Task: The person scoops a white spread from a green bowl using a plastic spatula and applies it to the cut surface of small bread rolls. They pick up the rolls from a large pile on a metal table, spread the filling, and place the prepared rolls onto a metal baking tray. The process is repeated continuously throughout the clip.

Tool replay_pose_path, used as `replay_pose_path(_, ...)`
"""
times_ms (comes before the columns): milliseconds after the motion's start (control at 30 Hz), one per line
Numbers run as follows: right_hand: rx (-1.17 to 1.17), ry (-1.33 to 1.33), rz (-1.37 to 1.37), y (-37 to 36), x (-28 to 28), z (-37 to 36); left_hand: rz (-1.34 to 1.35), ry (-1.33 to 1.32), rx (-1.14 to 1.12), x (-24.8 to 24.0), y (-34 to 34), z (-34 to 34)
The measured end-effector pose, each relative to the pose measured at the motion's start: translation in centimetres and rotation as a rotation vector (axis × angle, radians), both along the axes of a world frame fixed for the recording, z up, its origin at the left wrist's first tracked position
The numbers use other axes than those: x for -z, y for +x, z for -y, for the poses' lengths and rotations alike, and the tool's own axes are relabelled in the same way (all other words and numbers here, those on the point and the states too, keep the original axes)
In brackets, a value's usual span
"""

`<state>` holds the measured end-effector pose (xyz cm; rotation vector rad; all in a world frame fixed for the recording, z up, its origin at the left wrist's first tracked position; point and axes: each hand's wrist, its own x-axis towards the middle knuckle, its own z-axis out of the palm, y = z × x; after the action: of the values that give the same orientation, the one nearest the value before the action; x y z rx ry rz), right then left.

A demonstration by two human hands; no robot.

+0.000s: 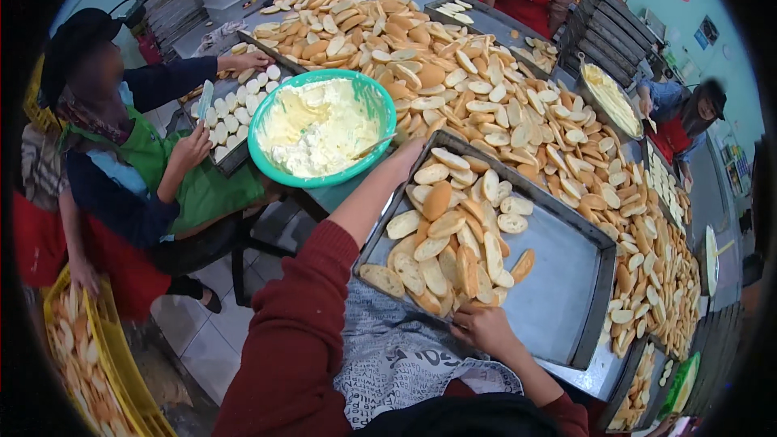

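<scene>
In front of me is a dark metal baking tray (550, 291), tilted slightly, with a heap of halved oval bread slices (445, 231) over its left part. My left hand (407, 159) grips the tray at its far left corner; some of its fingers are hidden. At the near rim, my right hand (484, 329) is closed around the tray's edge, close to the lowest slices. A large mound of similar bread slices (502, 105) covers the table just beyond the tray. Left of my left hand stands a green bowl (257, 146) of pale yellow cream (324, 125), with a utensil handle leaning on its rim.
At left, a person in a green apron (222, 198) holds a spreader by a tray of cream-topped slices (231, 121). Yellow crates (121, 356) of bread stand on the floor beside another person. Two people in red aprons (524, 0) work across the table. Stacked trays (603, 32) stand behind.
</scene>
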<state>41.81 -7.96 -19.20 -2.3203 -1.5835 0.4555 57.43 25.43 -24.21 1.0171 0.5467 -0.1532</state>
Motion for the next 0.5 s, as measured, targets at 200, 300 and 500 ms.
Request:
replay_pose_path(200, -0.029, 0.055, 0.015, 0.9, 1.0, 0.2, -0.032, 0.026, -0.041, 1.7, 8.5, -1.2)
replay_pose_path(300, -0.056, 0.113, 0.02, 1.5, 1.0, -0.8, -0.041, 0.086, -0.065, 5.3, 12.7, -3.7)
replay_pose_path(500, -0.152, 0.099, 0.001, 2.0, 1.7, -0.9, -0.097, 0.319, -0.138, 6.1, 18.1, -3.6)
